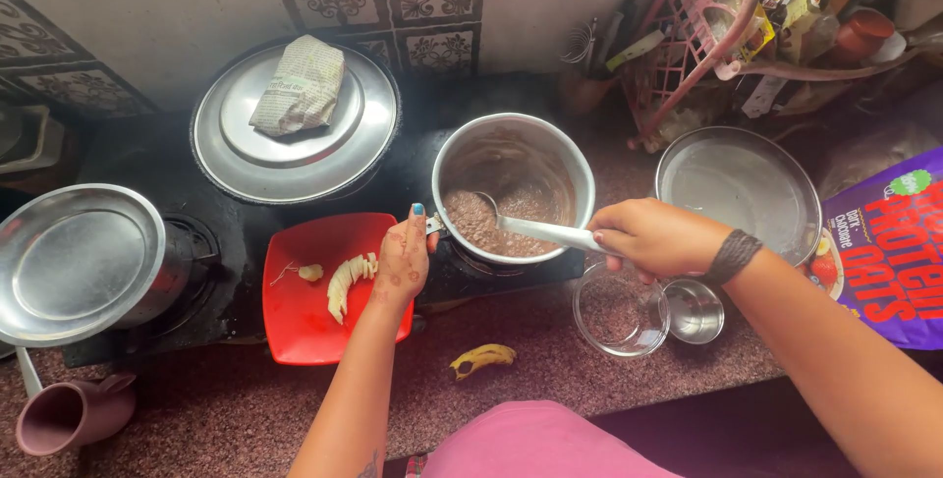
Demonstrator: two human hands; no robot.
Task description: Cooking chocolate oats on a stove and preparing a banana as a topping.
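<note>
Right hand clamped on spoon in pot, left hand steadying pot's handle

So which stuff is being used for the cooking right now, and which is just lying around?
In use:
- steel pot of brown porridge
- spoon, held by right hand
- pot handle, steadied by left hand

Lying about:
- banana peel
- red plate with sliced banana
- glass bowl
- mauve mug
- purple oats bag
</note>
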